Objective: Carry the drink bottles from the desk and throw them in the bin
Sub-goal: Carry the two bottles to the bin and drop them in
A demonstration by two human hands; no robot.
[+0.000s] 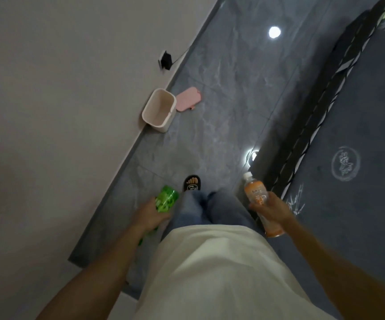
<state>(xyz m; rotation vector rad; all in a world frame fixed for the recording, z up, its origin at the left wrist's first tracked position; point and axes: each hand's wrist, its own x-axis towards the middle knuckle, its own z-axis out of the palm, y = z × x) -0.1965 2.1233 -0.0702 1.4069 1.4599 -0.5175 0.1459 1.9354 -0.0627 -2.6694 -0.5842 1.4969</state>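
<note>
My left hand [151, 214] grips a green plastic bottle [166, 199] low at my left side, its base pointing forward. An orange drink bottle [256, 191] with a white cap is held in my right hand [272, 210], cap pointing ahead. The small white bin [159, 110] stands open on the grey floor against the wall, a few steps ahead and to the left of both hands. Its pink lid [188, 99] lies flat on the floor just right of it.
A pale wall [60, 112] runs along the left. A dark mattress or bed [360, 146] with white drawings fills the right side. A black plug and cable [165, 60] sit on the wall beyond the bin. My sandalled foot [192, 183] steps on grey tiles between wall and bed.
</note>
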